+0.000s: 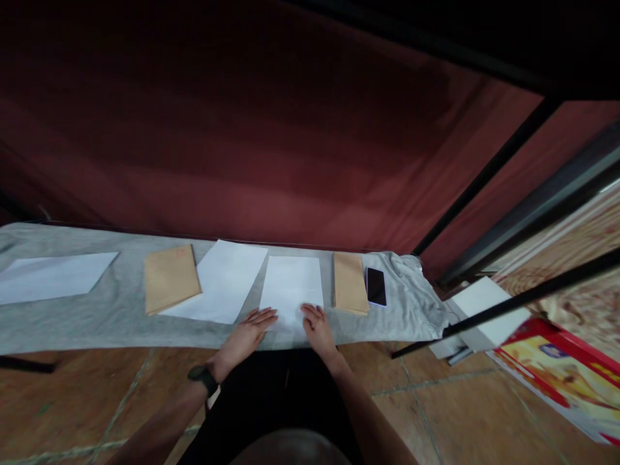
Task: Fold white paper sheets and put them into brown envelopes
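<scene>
A white sheet of paper (pixel 293 281) lies in front of me on the cloth-covered table, its long side running away from me. On its near left corner rests my left hand (pixel 252 328), fingers stretched out flat; a dark watch is on that wrist. My right hand (pixel 317 328) lies on the near right edge of the same sheet, palm down, with its fingers loosely out. Left of this sheet is another white sheet (pixel 232 278), partly under a stack of brown envelopes (pixel 170 278). More brown envelopes (pixel 349 283) lie just right of the sheet under my hands.
A dark-screened phone (pixel 376 286) lies beside the right envelopes. Far left is more white paper (pixel 53 276). Grey cloth (pixel 121 326) covers the narrow table, against a dark red wall (pixel 232 174). Right of it stand white boxes (pixel 489 310) and a red-yellow carton (pixel 564 368).
</scene>
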`<state>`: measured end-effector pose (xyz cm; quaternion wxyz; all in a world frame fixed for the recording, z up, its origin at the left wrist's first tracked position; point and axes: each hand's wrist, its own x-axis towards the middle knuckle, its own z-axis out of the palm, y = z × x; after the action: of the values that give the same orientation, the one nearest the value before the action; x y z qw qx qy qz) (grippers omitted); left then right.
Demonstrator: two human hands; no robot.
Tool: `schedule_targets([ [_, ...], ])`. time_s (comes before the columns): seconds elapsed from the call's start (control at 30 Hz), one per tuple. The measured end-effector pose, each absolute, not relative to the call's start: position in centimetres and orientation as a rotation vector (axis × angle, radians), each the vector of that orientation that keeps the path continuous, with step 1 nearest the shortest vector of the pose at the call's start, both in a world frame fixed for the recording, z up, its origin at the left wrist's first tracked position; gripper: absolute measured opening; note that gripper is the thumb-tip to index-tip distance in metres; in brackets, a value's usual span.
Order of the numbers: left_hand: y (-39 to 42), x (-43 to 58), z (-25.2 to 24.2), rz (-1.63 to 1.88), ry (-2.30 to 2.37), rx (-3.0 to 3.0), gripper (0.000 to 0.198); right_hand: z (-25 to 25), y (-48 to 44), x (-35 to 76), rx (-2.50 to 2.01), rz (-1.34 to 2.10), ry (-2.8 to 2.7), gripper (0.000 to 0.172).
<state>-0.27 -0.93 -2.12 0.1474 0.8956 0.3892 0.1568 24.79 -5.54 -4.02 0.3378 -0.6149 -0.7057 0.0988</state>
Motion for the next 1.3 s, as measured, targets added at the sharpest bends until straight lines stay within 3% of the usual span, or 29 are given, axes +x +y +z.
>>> schedule_targets([
  [0.13,-1.9,-1.0,-0.9,0.653,1.168,2.383,0.038,-3.9,-7.6,27.6,-1.530,0.381,-1.658,0.051],
  [0.33,-3.6,-2.0,0.8,0.742,1.201,2.055,0.044,-2.8,-9.9,30.4,-1.497,0.488,-1.681,0.064],
  [0.53,-2.6,-1.5,1.0,0.939,1.344,1.788,0.050,-2.3,-8.2,29.4,-1.550,0.431,-1.647,0.027],
  [0.6,-1.7,-1.3,0.4,1.011,1.382,1.712,0.053,-2.5,-7.6,29.1,-1.619,0.420,-1.544,0.023],
  [0.77,1.0,-0.4,-1.3,1.011,1.407,1.628,0.066,-2.4,-6.4,28.5,-1.669,0.426,-1.350,0.034],
  [1.0,2.7,0.5,-1.8,0.890,1.503,1.705,0.029,-2.8,-6.0,27.4,-1.835,0.358,-1.368,0.027],
  [1.3,1.5,0.7,-1.6,0.810,1.708,1.778,0.054,-3.5,-6.0,25.7,-2.018,-0.003,-1.652,0.050],
])
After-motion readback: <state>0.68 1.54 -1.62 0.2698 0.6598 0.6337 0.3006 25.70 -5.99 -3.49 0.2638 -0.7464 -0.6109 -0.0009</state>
